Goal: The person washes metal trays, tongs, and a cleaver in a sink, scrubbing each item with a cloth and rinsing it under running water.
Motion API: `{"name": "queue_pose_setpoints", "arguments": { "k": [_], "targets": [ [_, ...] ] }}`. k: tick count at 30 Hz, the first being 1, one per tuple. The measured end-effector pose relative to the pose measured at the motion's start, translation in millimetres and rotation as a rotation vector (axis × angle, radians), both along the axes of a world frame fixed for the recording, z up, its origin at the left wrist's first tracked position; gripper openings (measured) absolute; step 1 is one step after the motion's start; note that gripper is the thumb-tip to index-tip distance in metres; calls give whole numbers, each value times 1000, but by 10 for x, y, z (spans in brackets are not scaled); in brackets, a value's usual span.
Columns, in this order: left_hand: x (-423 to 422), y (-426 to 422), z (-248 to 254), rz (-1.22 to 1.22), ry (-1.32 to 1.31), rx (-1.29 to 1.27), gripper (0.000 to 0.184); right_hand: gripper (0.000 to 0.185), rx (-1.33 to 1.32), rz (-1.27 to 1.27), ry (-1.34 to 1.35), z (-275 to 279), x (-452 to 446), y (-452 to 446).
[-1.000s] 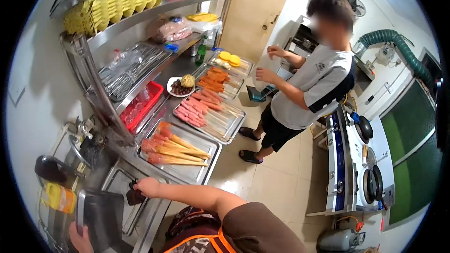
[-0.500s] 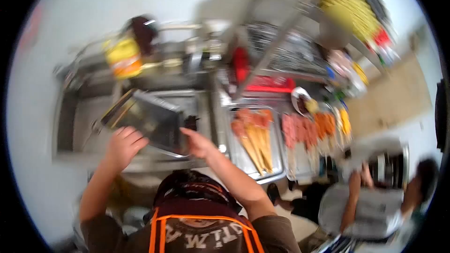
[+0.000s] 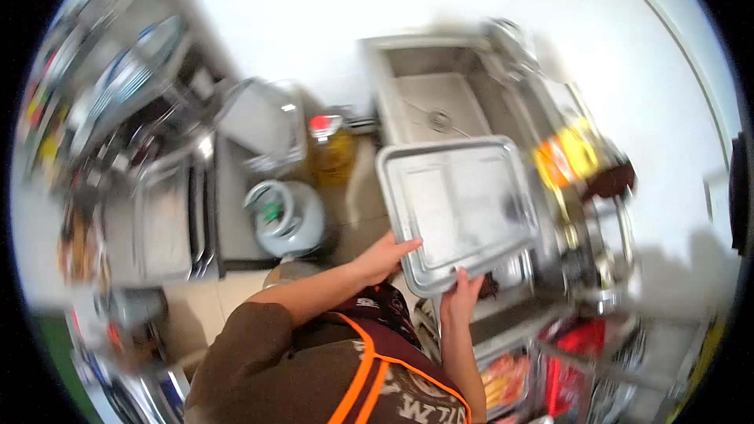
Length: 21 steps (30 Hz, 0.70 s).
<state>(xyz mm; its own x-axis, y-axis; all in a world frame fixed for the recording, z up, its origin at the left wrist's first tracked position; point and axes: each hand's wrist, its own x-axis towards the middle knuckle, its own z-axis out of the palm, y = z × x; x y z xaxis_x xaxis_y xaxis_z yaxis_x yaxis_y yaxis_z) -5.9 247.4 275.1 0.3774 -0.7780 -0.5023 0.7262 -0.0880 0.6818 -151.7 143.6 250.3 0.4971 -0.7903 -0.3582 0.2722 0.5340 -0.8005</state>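
A rectangular metal tray (image 3: 459, 208) is held over the sink's edge, its inner face showing with nothing on it. My left hand (image 3: 386, 257) grips the tray's near left corner, thumb on the rim. At the tray's near edge, further right, my right hand (image 3: 462, 295) holds the rim with its thumb on top. Just beside the right hand lies a small dark object (image 3: 488, 286), blurred. Beyond the tray, the metal sink basin (image 3: 440, 102) shows its drain.
A yellow bottle (image 3: 567, 155) stands right of the sink near the faucet. To the left are an oil jug (image 3: 331, 149) and a gas cylinder (image 3: 287, 218). Skewered food (image 3: 506, 381) and a red basket (image 3: 572, 361) sit at the lower right. Metal shelving (image 3: 149, 55) is at the upper left.
The view has swung left, from the food trays to the sink and gas cylinder. Both hands now hold the tray, raised and turned with its inner face up. The other person has left the view.
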Motion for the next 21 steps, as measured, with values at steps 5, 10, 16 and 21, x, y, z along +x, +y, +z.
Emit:
{"name": "queue_pose_setpoints", "arguments": {
  "k": [5,10,16,21],
  "targets": [
    [62,778,-63,188,52,67,44,55,-165,322,-40,-3,195,245],
    [102,1857,-245,740,47,284,33,58,-207,808,-61,287,717,616],
    [365,3776,111,896,-206,263,28,62,-255,959,-13,139,1202,606],
    [507,4366,99,771,-199,281,47,69,-180,1079,-50,241,1748,430]
  ]
}}
